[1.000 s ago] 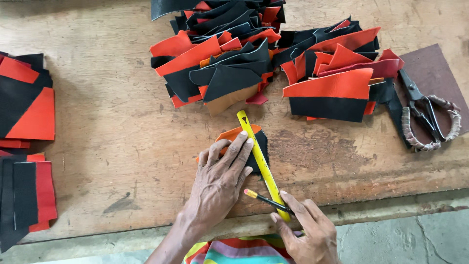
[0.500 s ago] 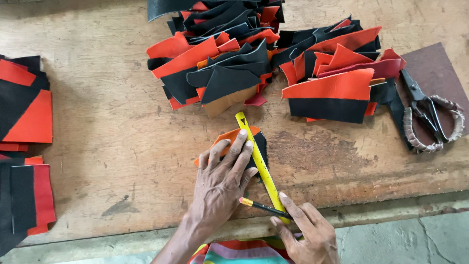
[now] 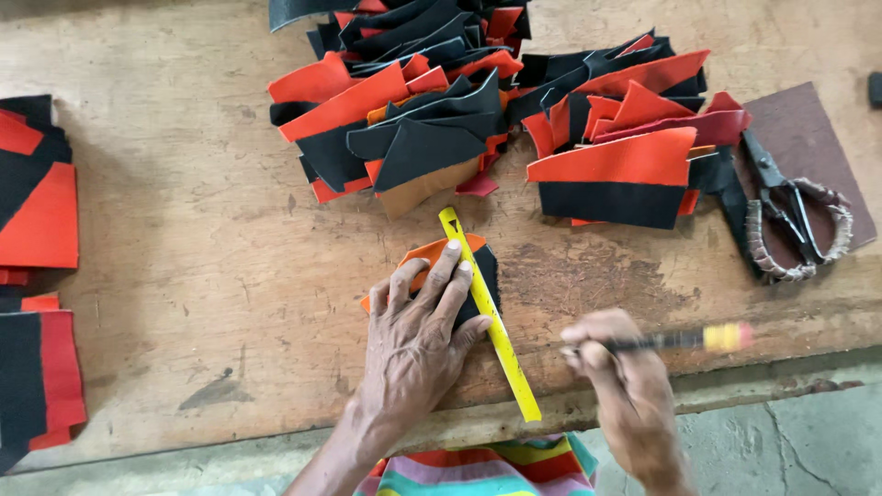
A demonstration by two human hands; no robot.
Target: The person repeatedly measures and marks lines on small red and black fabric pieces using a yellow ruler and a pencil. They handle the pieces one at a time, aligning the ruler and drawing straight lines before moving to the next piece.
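My left hand (image 3: 415,342) lies flat on a small orange and black piece (image 3: 441,266) of material, fingers spread, pinning it and a yellow ruler (image 3: 491,317) to the wooden table (image 3: 202,276). The ruler runs diagonally from the piece toward the table's front edge. My right hand (image 3: 620,386) is to the right of the ruler, closed around a dark pencil with a yellow end (image 3: 684,340), which points out to the right and looks blurred.
Heaps of red, orange and black cut pieces (image 3: 413,119) (image 3: 625,138) fill the back of the table. Scissors with wrapped handles (image 3: 790,216) rest on a brown sheet (image 3: 808,119) at right. More red and black pieces (image 3: 37,220) are stacked at the left edge.
My right hand has lifted the pencil away from the ruler's edge and swung it out to the right. My left hand stays pressed on the piece and ruler.
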